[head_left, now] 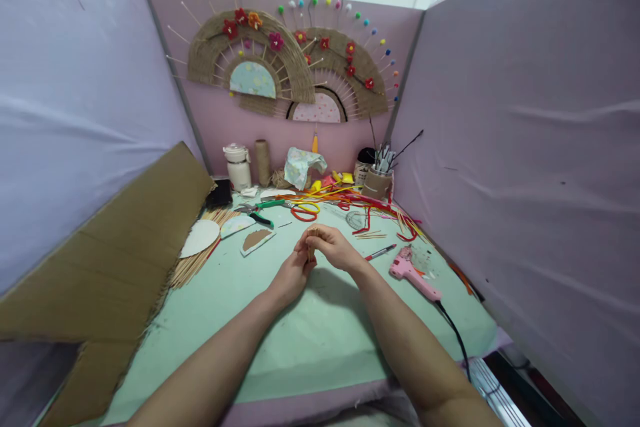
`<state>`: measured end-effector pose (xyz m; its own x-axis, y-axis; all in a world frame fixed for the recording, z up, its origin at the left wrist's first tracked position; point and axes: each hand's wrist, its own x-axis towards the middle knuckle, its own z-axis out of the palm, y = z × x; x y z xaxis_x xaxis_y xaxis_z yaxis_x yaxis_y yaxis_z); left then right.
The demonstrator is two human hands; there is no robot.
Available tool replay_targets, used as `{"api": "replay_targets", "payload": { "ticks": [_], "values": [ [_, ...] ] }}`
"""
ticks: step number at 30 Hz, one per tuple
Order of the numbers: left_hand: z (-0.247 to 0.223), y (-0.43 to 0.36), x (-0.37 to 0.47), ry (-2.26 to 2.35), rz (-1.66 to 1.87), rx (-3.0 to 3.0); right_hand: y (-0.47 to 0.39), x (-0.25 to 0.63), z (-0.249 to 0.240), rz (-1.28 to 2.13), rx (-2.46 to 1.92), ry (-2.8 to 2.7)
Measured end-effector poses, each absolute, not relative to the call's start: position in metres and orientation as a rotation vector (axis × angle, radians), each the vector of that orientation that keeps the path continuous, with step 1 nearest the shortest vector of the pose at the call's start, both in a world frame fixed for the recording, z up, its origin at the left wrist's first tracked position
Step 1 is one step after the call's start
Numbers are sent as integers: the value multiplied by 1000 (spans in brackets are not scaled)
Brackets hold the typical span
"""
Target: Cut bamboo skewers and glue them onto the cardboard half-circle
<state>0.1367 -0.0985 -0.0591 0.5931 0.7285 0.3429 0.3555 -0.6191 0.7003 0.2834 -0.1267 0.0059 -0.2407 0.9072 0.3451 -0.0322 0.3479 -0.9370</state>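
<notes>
Above the middle of the mint-green table (320, 333), my two hands meet around a small upright bundle of thin wooden sticks (313, 240). My left hand (294, 273) wraps the lower part of the bundle, its fingers closed. From the right, my right hand (331, 245) curls its fingers round the upper part, near the stick tips. Most of the bundle is hidden by my fingers. Left of my hands lies a half-round brown cardboard piece with a pale border (257, 239). A red pen (381, 253) rests to the right.
A pink glue gun (415, 275) with a black cord lies at the right. Scissors (305, 212), pliers (267, 204) and coloured pipe cleaners are behind my hands. More sticks (193, 267) and a large cardboard sheet (110, 253) stand at the left. Fan-shaped twine decorations (295, 60) hang at the back.
</notes>
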Motion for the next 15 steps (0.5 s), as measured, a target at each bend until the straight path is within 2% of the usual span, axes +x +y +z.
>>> {"api": "replay_targets", "payload": {
  "ticks": [7,15],
  "values": [
    [-52,-95,137,826,876,2207,-126,277,4,1076,-847,-1498],
    [-50,-103,144,957,912,1863,-132,271,10,1045,-939,-1404]
  ]
}}
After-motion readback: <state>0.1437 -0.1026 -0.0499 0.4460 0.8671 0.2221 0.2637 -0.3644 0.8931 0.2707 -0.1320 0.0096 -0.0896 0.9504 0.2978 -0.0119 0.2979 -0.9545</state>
